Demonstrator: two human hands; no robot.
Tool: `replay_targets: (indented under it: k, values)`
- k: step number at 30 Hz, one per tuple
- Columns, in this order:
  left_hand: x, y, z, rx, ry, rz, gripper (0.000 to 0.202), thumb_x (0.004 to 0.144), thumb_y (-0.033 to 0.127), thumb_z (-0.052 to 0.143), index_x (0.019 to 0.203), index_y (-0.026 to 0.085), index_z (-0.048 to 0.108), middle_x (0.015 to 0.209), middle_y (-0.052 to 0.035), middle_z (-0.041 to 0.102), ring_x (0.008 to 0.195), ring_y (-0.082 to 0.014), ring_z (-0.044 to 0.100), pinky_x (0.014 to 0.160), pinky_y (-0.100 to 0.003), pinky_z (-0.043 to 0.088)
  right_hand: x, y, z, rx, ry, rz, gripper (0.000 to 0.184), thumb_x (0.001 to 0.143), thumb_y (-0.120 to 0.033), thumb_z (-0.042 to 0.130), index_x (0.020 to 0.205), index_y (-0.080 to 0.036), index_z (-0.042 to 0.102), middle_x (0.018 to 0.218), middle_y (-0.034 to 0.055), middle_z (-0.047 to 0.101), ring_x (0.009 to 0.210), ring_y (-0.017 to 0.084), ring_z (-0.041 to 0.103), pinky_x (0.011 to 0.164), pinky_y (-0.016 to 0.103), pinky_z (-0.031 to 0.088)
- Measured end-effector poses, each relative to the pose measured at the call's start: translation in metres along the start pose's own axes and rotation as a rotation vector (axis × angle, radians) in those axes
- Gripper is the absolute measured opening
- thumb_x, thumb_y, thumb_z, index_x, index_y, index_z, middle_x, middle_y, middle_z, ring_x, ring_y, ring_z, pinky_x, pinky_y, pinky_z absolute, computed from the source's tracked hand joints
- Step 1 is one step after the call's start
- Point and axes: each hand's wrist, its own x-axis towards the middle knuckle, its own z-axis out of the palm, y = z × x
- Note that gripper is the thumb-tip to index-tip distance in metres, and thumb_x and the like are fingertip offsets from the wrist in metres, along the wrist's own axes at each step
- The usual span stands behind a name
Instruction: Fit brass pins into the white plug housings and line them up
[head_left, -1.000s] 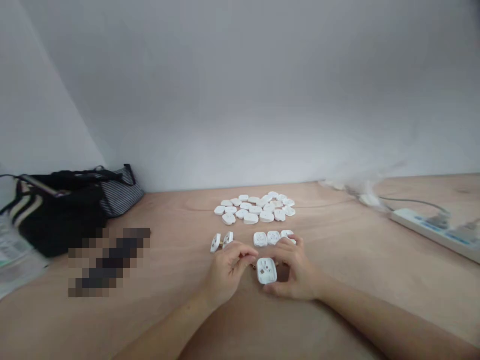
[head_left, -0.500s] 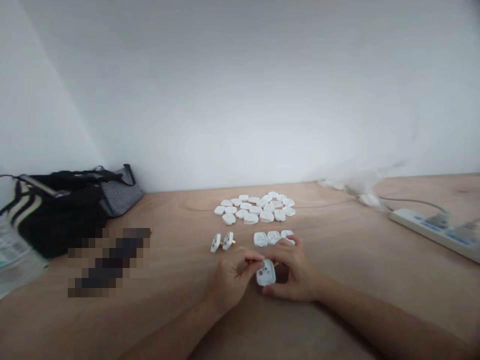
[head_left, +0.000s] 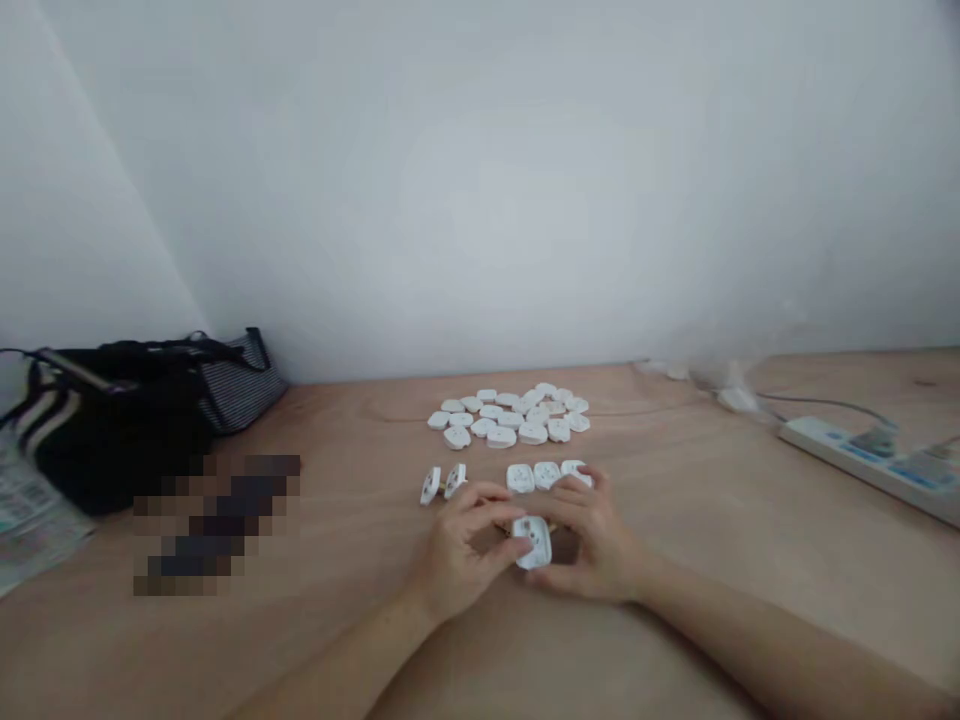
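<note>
"What do we have in our grip?"

"A narrow hold: our left hand [head_left: 457, 545] and right hand [head_left: 592, 535] close around a white plug [head_left: 533, 542] on the plywood surface [head_left: 697, 540]."

"What else do we see?"

"A heap of white plug pieces [head_left: 510, 417] beyond, a power strip [head_left: 847, 455] rightward, a black bag [head_left: 112, 430] leftward."
</note>
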Motion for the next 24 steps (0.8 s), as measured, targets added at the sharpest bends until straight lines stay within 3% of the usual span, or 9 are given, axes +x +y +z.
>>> replay_targets:
  k: [4,6,12,18,19,22,24]
  values:
    - [0.000,-0.004,-0.007,0.038,-0.169,0.015,0.062,0.057,0.042,0.081,0.112,0.020,0.060,0.101,-0.0085,0.063,0.094,-0.0242,0.056,0.084,-0.038,0.046,-0.001,0.006,-0.001,-0.047,0.004,0.016,0.055,0.064,-0.054,0.069,0.113,-0.034,0.057,0.088,0.0006,0.066,0.090,0.023,0.055,0.094,0.046,0.018]
    - [0.000,-0.006,-0.007,0.075,-0.220,0.015,0.061,0.057,0.044,0.080,0.110,0.020,0.061,0.096,-0.0075,0.065,0.090,-0.0240,0.057,0.081,-0.038,0.046,-0.002,0.009,0.001,-0.058,0.011,0.003,0.056,0.062,-0.057,0.069,0.111,-0.032,0.059,0.088,0.0016,0.066,0.090,0.023,0.055,0.094,0.046,0.017]
    - [0.001,-0.007,-0.002,0.161,-0.228,0.067,0.060,0.059,0.045,0.079,0.110,0.019,0.062,0.087,-0.0057,0.067,0.084,-0.0235,0.057,0.079,-0.038,0.043,-0.003,0.010,0.007,-0.049,0.072,-0.018,0.056,0.059,-0.061,0.070,0.103,-0.026,0.061,0.090,0.0046,0.066,0.092,0.025,0.056,0.097,0.049,0.014]
    - [0.001,-0.004,-0.004,0.175,-0.232,0.084,0.049,0.067,0.040,0.075,0.109,0.019,0.061,0.092,-0.0061,0.067,0.087,-0.0236,0.055,0.081,-0.038,0.041,0.000,0.014,-0.006,-0.010,-0.026,-0.005,0.071,0.051,-0.067,0.071,0.106,-0.024,0.057,0.095,0.0044,0.065,0.092,0.025,0.055,0.095,0.047,0.019]
    - [0.001,-0.004,-0.005,0.180,-0.227,0.083,0.049,0.068,0.040,0.075,0.109,0.019,0.061,0.093,-0.0062,0.067,0.087,-0.0237,0.055,0.082,-0.039,0.041,-0.001,0.016,-0.011,-0.030,-0.052,0.004,0.068,0.054,-0.066,0.070,0.106,-0.025,0.057,0.096,0.0046,0.065,0.093,0.026,0.055,0.093,0.046,0.022]
    - [0.000,-0.005,-0.006,0.188,-0.209,0.075,0.048,0.067,0.041,0.075,0.108,0.018,0.061,0.090,-0.0065,0.066,0.086,-0.0235,0.055,0.081,-0.038,0.042,-0.002,0.022,-0.026,-0.141,-0.153,0.042,0.032,0.075,-0.052,0.062,0.098,-0.029,0.063,0.089,0.0026,0.066,0.090,0.024,0.054,0.086,0.044,0.025]
    - [0.000,-0.006,-0.006,0.185,-0.199,0.074,0.049,0.065,0.042,0.076,0.106,0.019,0.062,0.091,-0.0069,0.065,0.088,-0.0237,0.055,0.081,-0.038,0.042,-0.003,0.025,-0.031,-0.201,-0.221,0.060,0.016,0.081,-0.041,0.059,0.089,-0.029,0.066,0.084,0.0014,0.066,0.088,0.023,0.054,0.082,0.042,0.025]
